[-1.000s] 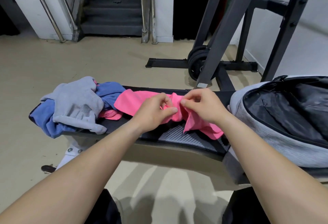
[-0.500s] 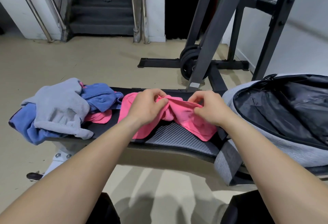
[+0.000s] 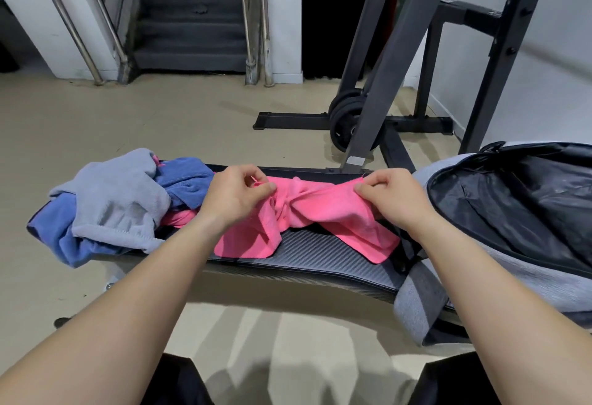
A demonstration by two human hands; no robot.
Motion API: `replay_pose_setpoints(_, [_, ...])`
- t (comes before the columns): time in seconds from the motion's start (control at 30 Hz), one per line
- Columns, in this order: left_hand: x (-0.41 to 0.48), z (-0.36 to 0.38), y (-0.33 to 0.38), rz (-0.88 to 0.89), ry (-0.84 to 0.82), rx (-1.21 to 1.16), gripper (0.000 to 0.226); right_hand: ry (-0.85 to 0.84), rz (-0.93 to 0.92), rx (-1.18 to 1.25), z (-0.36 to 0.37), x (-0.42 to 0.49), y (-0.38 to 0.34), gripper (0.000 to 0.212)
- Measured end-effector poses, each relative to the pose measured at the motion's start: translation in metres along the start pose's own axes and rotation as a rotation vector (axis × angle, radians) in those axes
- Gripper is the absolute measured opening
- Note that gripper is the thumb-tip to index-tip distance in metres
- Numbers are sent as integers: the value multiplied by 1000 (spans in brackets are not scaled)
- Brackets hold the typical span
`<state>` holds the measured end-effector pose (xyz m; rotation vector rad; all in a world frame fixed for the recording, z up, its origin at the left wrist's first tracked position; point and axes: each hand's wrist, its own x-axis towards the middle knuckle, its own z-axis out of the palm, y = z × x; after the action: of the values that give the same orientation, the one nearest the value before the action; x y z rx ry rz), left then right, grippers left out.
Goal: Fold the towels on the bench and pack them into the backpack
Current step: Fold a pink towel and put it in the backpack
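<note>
L hand [image 3: 235, 194] & R hand [image 3: 389, 194]: fingers [image 3: 267, 186] clamped on pink towel [image 3: 320, 212] top edge, on worktop [image 3: 314, 252]. Grey towel [image 3: 121, 199], blue towel [image 3: 189, 177] at 9 o'clock; backpack [image 3: 480, 244] at 3.

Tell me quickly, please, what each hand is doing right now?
Left hand: pinching the pink towel.
Right hand: pinching the same towel's other end.

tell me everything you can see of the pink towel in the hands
The pink towel is a soft, fuzzy cloth, bright pink, unfolded and twisted at its middle. It is stretched sideways between the left hand and right hand, each pinching its top edge, while its lower edges drape on the black bench. Its right end lies beside the backpack.
</note>
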<state>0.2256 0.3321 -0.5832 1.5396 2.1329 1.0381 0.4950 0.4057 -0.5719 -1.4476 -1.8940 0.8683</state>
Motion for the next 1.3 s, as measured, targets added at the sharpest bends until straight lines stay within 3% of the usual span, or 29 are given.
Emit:
replay_pose_setpoints(0.13, [-7, -7, 4, 23, 61, 23, 19, -9, 16, 31, 16, -2, -11, 17])
replay_pose_setpoints(0.37, [-21, -4, 16, -40, -43, -267, 10, -251, 21, 255, 47, -23, -38, 20])
replay_pose_setpoints(0.5, [-29, 1, 26, -76, -167, -435, 17, -261, -32, 299, 60, -26, -43, 17])
replay_pose_setpoints(0.63, [-34, 6, 31, -81, -260, -463, 15, -268, -51, 341, 63, -28, -43, 14])
replay_pose_setpoints(0.77, [-35, 5, 33, -127, -291, -501, 28, -256, -81, 285, 60, -25, -41, 6])
replay_pose_setpoints(0.9, [-37, 4, 33, -90, -324, -497, 34, -281, -119, 239, 55, -20, -37, 4])
replay_pose_setpoints(1.1, [-37, 7, 33, -6, -266, -440, 6, -319, -154, 235, 48, -21, -33, 5])
replay_pose_setpoints(1.3, [-39, 11, 37, 161, -173, -254, 6, -340, -181, 162, 42, -21, -31, 15])
